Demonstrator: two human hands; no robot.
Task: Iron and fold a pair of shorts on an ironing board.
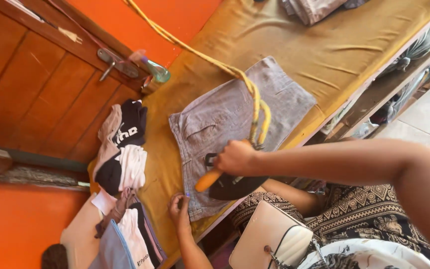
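Note:
Grey checked shorts [225, 114] lie flat on a table covered with a mustard-yellow cloth [324, 50]. My right hand [236, 157] grips the orange handle of a dark clothes iron [232, 185], which rests on the shorts near the table's front edge. A yellow cord [200, 55] runs from the iron up across the table. My left hand [179, 209] pinches the shorts' hem at the near corner, just left of the iron.
A pile of dark, white and pink garments [123, 154] sits left of the shorts. A spray bottle [156, 72] stands by the wooden door [41, 84]. Folded grey cloth [314, 7] lies at the far end. A cream handbag [269, 239] hangs at my front.

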